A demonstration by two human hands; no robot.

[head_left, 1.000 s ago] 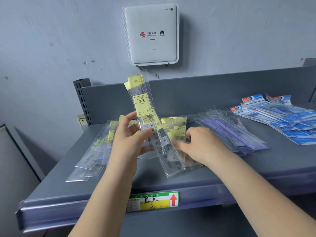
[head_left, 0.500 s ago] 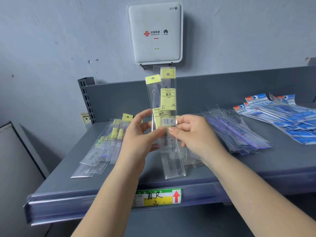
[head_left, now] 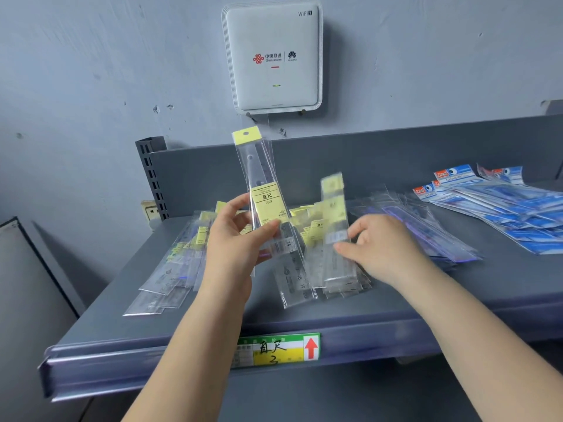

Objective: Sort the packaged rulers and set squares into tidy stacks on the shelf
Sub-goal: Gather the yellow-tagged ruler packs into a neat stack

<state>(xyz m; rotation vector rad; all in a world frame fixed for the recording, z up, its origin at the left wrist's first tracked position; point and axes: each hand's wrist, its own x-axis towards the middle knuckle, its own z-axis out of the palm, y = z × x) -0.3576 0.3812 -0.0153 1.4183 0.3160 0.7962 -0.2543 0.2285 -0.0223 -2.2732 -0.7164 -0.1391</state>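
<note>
Clear sleeve (head_left: 268, 208) with a ruler, pinched upright by left hand (head_left: 236, 242).

Wall-mounted white router (head_left: 272, 56), upper centre: "WiFi 7", "China unicom". Upright packaged ruler (head_left: 268, 205), frame centre: yellow label "直尺". Shelf-edge tag (head_left: 278, 350), lower centre: handwritten "直尺 2", red arrow.

Two bare forearms enter from the lower edge of the frame, each ending in a bare hand: left hand (head_left: 234, 239), right hand (head_left: 384, 248). No sleeves, rings or wristbands show; nails are short.
</note>
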